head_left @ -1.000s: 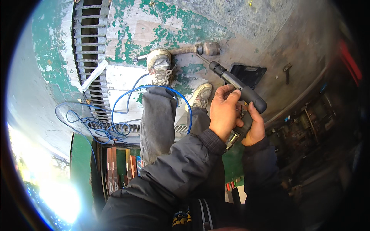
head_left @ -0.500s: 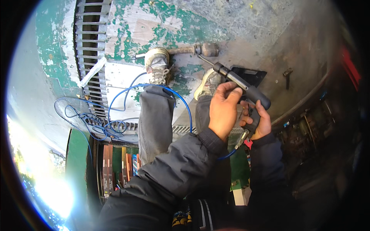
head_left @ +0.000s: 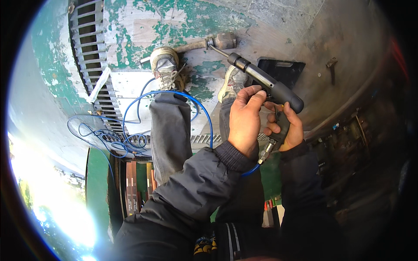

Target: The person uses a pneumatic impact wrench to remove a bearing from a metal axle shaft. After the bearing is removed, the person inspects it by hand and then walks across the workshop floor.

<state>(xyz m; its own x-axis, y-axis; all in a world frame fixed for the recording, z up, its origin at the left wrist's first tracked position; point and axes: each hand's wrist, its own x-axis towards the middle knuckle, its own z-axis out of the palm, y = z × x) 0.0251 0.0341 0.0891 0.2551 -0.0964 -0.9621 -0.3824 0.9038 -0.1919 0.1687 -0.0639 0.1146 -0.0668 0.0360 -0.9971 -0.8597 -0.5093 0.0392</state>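
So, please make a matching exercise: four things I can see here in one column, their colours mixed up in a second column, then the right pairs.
Things:
1. hose
2. air gun
3. floor paint
4. trousers

Colours:
A. grey
B. green, peeling
C. blue
D. black

Pairs: 1-C, 2-D, 3-B, 4-A

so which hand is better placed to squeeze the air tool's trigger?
Right, probably. The right hand wraps the grip of the air tool, fingers by the trigger. The left hand only steadies the barrel from above.
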